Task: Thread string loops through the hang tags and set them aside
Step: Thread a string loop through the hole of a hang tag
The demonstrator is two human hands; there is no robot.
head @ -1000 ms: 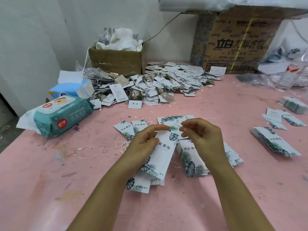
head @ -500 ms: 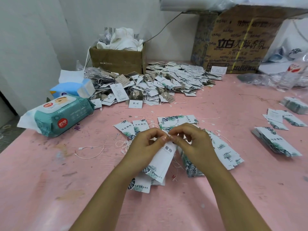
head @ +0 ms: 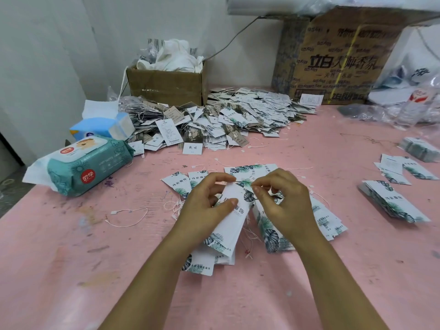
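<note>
Over table (head: 71, 270): rect. paper tag (head: 233, 223), string (head: 241, 181)

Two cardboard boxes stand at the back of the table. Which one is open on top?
The smaller plain box on the left, with white cloth spilling out; the bigger printed box on the right has plastic lying across its top.

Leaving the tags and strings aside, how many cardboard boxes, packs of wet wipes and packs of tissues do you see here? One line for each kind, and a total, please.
Cardboard boxes: 2 (small box, big box)
Wet wipes pack: 1
Tissue pack: 1
Total: 4
</note>
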